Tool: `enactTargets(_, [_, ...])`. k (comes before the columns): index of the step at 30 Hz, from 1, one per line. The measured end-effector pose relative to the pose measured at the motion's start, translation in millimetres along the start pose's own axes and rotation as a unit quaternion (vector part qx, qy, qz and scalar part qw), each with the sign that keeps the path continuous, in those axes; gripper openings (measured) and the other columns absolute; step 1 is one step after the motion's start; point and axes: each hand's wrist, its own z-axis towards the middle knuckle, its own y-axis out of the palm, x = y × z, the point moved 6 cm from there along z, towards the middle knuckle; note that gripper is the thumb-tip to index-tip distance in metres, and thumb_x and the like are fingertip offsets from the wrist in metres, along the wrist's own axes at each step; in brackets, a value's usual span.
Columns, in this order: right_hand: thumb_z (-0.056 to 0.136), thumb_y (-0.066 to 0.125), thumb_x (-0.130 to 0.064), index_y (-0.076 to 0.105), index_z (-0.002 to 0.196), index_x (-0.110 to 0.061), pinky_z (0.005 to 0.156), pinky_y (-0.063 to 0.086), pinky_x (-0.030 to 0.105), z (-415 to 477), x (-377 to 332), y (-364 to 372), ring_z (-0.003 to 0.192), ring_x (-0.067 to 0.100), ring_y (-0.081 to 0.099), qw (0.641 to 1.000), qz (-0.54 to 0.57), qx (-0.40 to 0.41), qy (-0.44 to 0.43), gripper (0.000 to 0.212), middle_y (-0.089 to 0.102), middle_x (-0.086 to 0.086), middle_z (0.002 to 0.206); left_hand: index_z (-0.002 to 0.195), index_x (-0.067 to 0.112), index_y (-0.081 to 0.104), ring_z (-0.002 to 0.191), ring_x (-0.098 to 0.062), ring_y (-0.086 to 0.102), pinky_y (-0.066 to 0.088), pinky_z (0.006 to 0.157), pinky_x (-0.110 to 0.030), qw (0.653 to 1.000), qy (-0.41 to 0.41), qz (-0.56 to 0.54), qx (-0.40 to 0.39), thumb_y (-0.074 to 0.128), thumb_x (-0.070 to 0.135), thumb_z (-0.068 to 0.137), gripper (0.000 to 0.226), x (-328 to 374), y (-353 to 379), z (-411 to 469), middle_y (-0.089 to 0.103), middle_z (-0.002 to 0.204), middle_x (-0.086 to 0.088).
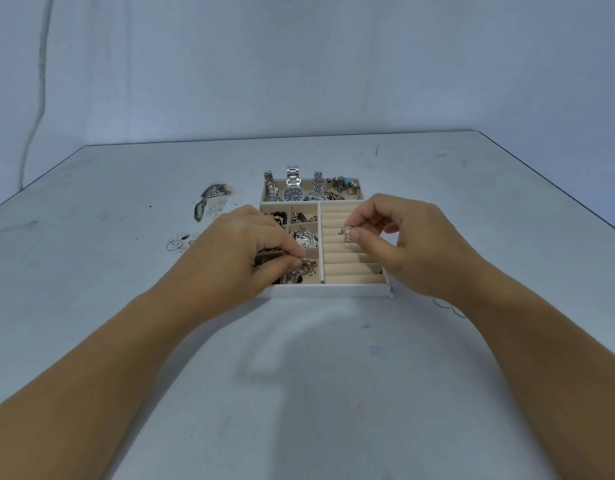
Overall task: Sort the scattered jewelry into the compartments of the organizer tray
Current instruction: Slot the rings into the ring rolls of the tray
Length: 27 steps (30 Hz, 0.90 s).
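Jewelry (303,266) under left hand (243,251) is pinched, partly hidden; right hand (399,237) pinches a blurry ring (346,232) above the tray (323,292).

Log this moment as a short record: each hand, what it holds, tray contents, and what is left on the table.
left hand: fingertips pinching a small gold piece over the near small compartment
right hand: pinching a ring above the ring rolls
organizer tray: white, beige lining
far compartment: watches, bead bracelet
ring rolls: no ring seated yet
table: loose jewelry left of the tray; thin hoops by the right wrist
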Motion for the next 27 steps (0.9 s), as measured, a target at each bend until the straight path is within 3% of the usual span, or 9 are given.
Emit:
enactTargets(3, [0.086, 0.064, -0.021, 0.065, 0.086, -0.029, 0.068, 0.049, 0.016, 0, 1, -1, 0.068, 0.006, 0.062, 1.000, -0.001, 0.001, 0.002, 0.008, 0.067, -0.005, 0.079, 0.087, 0.037, 0.074, 0.096, -0.010, 0.049, 0.045, 0.086, -0.039, 0.998, 0.024, 0.045, -0.037, 0.056, 0.044, 0.081, 0.020, 1, 2, 0, 0.063, 0.093, 0.020])
enactTargets(5, [0.086, 0.064, -0.021, 0.065, 0.085, -0.029, 0.069, 0.048, 0.017, 0, 0, -1, 0.069, 0.005, 0.061, 1.000, -0.005, -0.001, -0.001, 0.009, 0.067, -0.006, 0.079, 0.089, 0.039, 0.074, 0.102, -0.009, 0.043, 0.040, 0.092, -0.042, 0.997, 0.019, 0.054, -0.043, 0.050, 0.046, 0.080, 0.026, 0, -1, -2, 0.060, 0.099, 0.020])
enactTargets(11, [0.086, 0.066, -0.019, 0.067, 0.087, -0.026, 0.073, 0.044, 0.013, 0, -3, 7, 0.075, 0.002, 0.058, 1.000, 0.004, -0.012, -0.010, 0.008, 0.067, -0.012, 0.077, 0.124, 0.039, 0.058, 0.120, 0.004, 0.043, 0.036, 0.095, -0.020, 0.996, -0.048, 0.027, -0.074, 0.054, 0.068, 0.073, 0.058, -20, -19, -18, 0.051, 0.125, 0.022])
enactTargets(16, [0.085, 0.067, -0.018, 0.065, 0.089, -0.027, 0.070, 0.046, 0.009, 1, -15, 24, 0.074, -0.002, 0.057, 0.999, 0.025, -0.032, -0.021, 0.011, 0.061, -0.015, 0.076, 0.132, 0.043, 0.047, 0.125, 0.016, 0.034, 0.027, 0.101, -0.012, 0.989, -0.080, 0.024, -0.123, 0.054, 0.084, 0.059, 0.084, -36, -18, -26, 0.038, 0.134, 0.033])
enactTargets(19, [0.086, 0.066, -0.015, 0.065, 0.089, -0.025, 0.069, 0.051, 0.016, 3, -23, 35, 0.069, -0.002, 0.057, 0.998, 0.019, -0.058, -0.027, 0.010, 0.060, -0.014, 0.073, 0.137, 0.043, 0.041, 0.126, 0.024, 0.022, 0.020, 0.101, -0.006, 0.990, -0.075, 0.008, -0.120, 0.053, 0.085, 0.059, 0.090, -34, -14, -26, 0.027, 0.134, 0.043])
enactTargets(23, [0.087, 0.064, -0.017, 0.066, 0.091, -0.022, 0.073, 0.051, 0.029, 4, -26, 45, 0.072, 0.003, 0.057, 0.997, -0.020, -0.068, -0.042, 0.007, 0.058, -0.017, 0.071, 0.145, 0.046, 0.020, 0.142, 0.006, 0.011, 0.021, 0.113, -0.027, 0.982, -0.090, 0.008, -0.165, 0.055, 0.086, 0.058, 0.103, -35, 1, -33, 0.009, 0.155, 0.025])
enactTargets(27, [0.087, 0.064, -0.021, 0.066, 0.089, -0.027, 0.075, 0.049, 0.027, 4, -27, 49, 0.083, 0.005, 0.053, 0.995, -0.056, -0.064, -0.060, 0.007, 0.052, -0.024, 0.069, 0.147, 0.046, 0.013, 0.143, -0.002, 0.014, 0.027, 0.114, -0.036, 0.978, -0.096, 0.007, -0.185, 0.052, 0.088, 0.058, 0.106, -37, 9, -36, -0.002, 0.156, 0.023])
